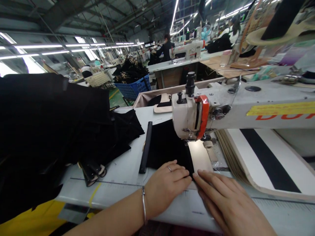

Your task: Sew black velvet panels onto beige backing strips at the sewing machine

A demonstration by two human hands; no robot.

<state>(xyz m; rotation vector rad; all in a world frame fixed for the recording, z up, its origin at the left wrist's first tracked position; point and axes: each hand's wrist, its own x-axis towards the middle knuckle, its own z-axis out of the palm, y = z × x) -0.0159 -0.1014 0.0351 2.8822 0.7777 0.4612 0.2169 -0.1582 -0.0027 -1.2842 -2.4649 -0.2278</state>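
Note:
A black fabric panel with a zipper strip along its left edge lies under the head of a sewing machine. At its right edge is a pale beige piece, partly beneath the presser foot area. My left hand rests on the panel's front part, fingers laid over the fabric. My right hand lies flat at the front end of the pale piece, fingers stretched out and close together. The fingertips of both hands nearly meet at the seam between the two pieces. Fabric under the hands is hidden.
A tall heap of black fabric covers the table's left side, with zipper ends hanging forward. Right of the needle stands a stack of beige panels with a black stripe. Behind are a blue crate and another sewing machine.

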